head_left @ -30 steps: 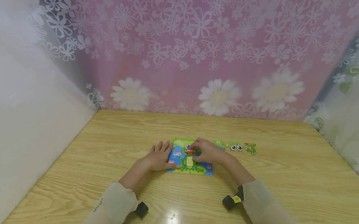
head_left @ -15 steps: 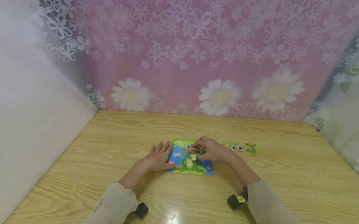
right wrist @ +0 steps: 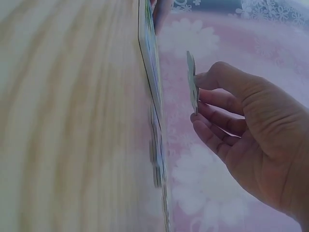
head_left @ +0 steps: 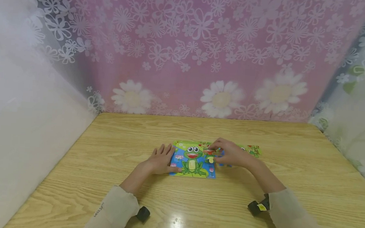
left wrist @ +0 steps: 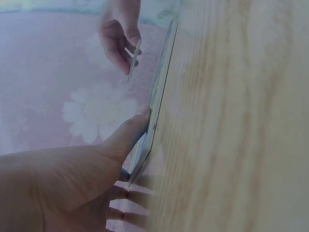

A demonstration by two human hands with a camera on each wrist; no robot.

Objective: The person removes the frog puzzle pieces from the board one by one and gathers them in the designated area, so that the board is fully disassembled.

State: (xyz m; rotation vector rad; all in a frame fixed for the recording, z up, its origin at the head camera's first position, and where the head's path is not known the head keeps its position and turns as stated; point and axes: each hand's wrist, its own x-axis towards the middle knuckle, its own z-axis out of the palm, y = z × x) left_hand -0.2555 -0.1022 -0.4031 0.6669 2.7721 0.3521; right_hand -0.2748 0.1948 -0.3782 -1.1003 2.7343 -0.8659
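Observation:
A jigsaw board point(head_left: 192, 163) with a green frog on a blue and green scene lies flat on the table. My left hand point(head_left: 160, 160) rests at its left edge, fingers spread straight on the table side and the thumb over the board's lower left. Above the board's right side, my right hand point(head_left: 231, 153) pinches a jigsaw piece point(head_left: 209, 158) showing part of the frog's red mouth and yellow belly. In the right wrist view this piece point(right wrist: 191, 82) stands on edge between thumb and fingertips, raised off the board.
Several loose jigsaw pieces point(head_left: 253, 150) lie on the wooden table point(head_left: 131, 128) to the right of the board, partly hidden behind my right hand. A flowered pink curtain point(head_left: 186, 58) hangs at the back, with a pale covering point(head_left: 19, 118) along the left.
My right hand has lifted the jigsaw piece and carried it rightward, away from the frog's face, which now shows with both eyes. The left hand stays on the board's edge.

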